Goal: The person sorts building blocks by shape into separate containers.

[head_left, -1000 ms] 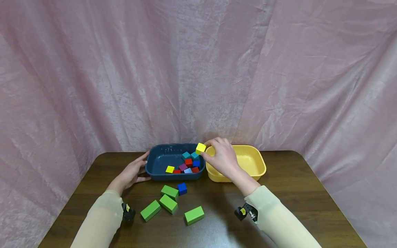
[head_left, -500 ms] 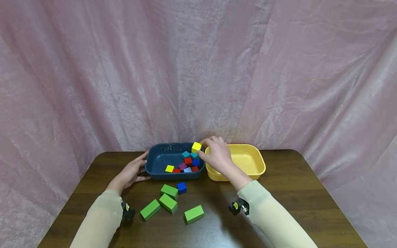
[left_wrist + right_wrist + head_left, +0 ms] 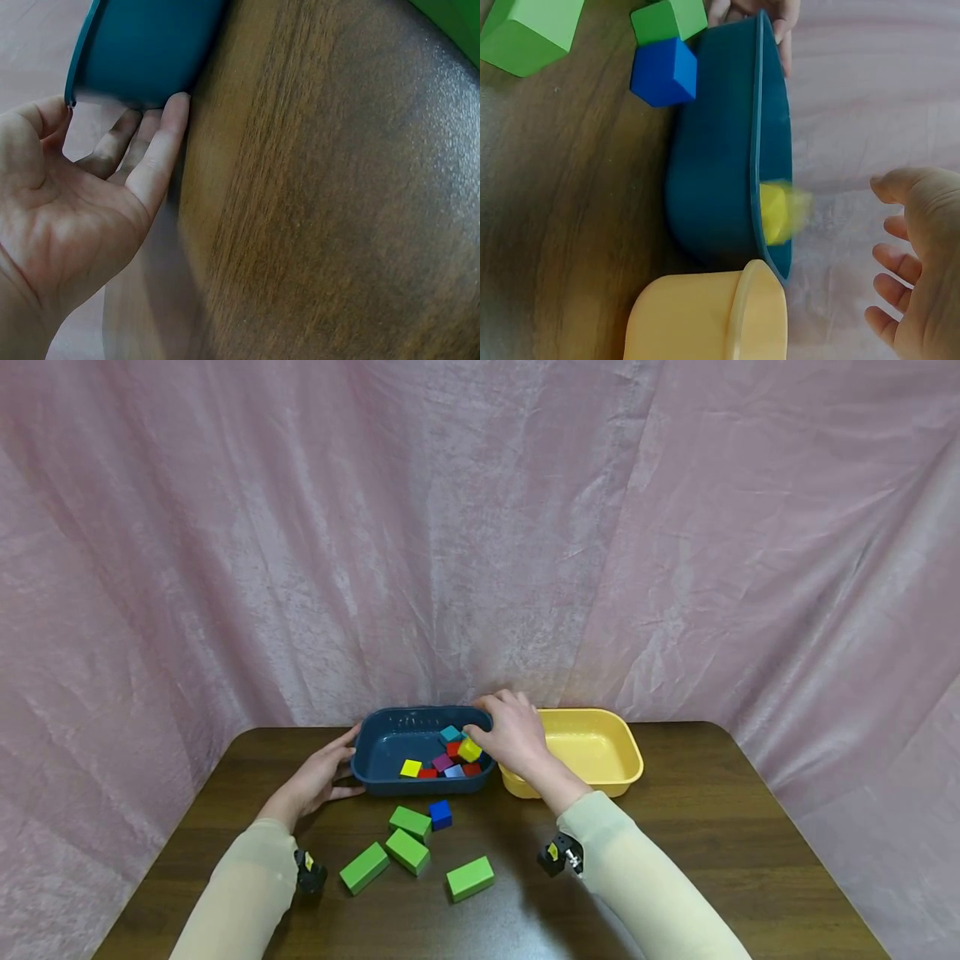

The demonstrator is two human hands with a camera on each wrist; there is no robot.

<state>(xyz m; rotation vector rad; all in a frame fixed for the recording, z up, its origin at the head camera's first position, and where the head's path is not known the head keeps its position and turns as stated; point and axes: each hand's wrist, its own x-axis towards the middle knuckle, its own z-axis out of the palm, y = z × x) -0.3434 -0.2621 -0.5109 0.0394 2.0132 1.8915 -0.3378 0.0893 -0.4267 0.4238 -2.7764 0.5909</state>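
My left hand [image 3: 321,777] holds the left end of a dark blue bin [image 3: 420,787]. In the left wrist view, one digit meets the bin's rim and other fingers [image 3: 154,157] lie against its end wall. My right hand [image 3: 513,735] is over the bin's right end, its fingers apart and holding nothing. Just below it a yellow cube [image 3: 470,750] is dropping into the bin, blurred in the right wrist view. Small cubes in the bin include a yellow one [image 3: 411,768], a purple one [image 3: 442,762] and several red ones. My hand partly hides the teal cubes.
A yellow bin [image 3: 628,768] stands right beside the blue one. In front, several green blocks [image 3: 470,878] and a blue cube [image 3: 440,815] lie on the wooden table [image 3: 675,860]. A pink curtain [image 3: 480,527] hangs behind.
My right hand has moved left and slightly down over the blue bin and let go of the yellow cube, which is now lower. My left hand has stayed on the bin.
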